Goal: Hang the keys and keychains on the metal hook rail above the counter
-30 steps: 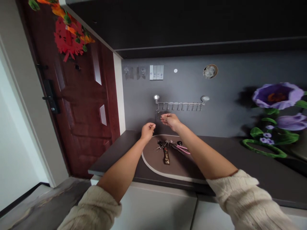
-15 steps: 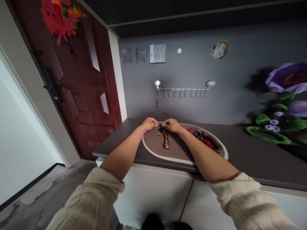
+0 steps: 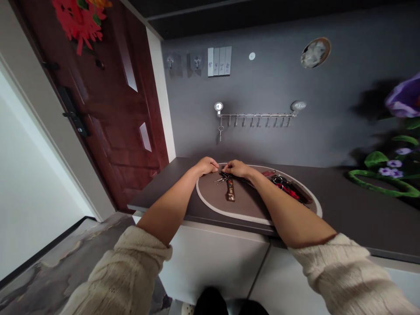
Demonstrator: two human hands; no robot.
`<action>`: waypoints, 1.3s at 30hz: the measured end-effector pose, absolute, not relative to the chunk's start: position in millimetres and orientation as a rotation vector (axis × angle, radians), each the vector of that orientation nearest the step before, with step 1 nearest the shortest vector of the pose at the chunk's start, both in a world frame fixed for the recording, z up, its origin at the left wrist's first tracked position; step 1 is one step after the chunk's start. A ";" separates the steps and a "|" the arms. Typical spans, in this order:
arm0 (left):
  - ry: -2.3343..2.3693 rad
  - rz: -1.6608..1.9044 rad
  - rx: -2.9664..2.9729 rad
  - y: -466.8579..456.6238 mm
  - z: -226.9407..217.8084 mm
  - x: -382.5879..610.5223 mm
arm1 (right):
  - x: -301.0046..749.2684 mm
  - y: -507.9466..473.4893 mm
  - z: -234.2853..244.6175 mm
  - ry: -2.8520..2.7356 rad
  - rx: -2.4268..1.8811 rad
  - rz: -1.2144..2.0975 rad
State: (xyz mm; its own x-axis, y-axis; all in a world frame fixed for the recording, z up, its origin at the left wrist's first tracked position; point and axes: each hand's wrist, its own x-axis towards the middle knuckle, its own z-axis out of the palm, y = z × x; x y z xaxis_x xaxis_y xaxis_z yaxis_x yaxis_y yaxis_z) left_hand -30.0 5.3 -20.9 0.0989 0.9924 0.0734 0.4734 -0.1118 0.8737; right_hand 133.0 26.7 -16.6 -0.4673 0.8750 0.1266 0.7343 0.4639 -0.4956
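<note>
On the oval brown mat (image 3: 210, 203) lies a bunch of keys (image 3: 222, 179) with a brown lettered strap (image 3: 231, 191) stretched toward the front. My right hand (image 3: 236, 168) is closed at the top end of this bunch, its fingertips pinching it. Just left of it, my left hand (image 3: 208, 166) has its fingers curled together over the mat's back-left rim; anything small in them is hidden. A narrow gap separates the two hands. Beyond my right forearm sits a pile of key rings and red and dark key holders (image 3: 287, 188).
A clear hook rail (image 3: 256, 116) is fixed to the grey wall, with a single key (image 3: 221, 133) hanging at its left end. Purple flowers with a green looped base (image 3: 382, 183) stand on the dark counter (image 3: 344, 218) at right. A red-brown door (image 3: 121, 131) is at left.
My hands have moved slightly apart, the left one drawing away from the key bunch while the right stays at it. The view has shifted a little.
</note>
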 end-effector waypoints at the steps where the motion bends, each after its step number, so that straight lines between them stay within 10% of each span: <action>1: 1.446 0.952 1.675 5.5 -21.3 -30.0 | 133.2 28.0 -18.0 -2.337 -1.330 0.568; 39: 1.034 1.425 1.536 -2.0 -4.1 -13.7 | 131.7 5.8 5.3 -1.638 -0.832 1.142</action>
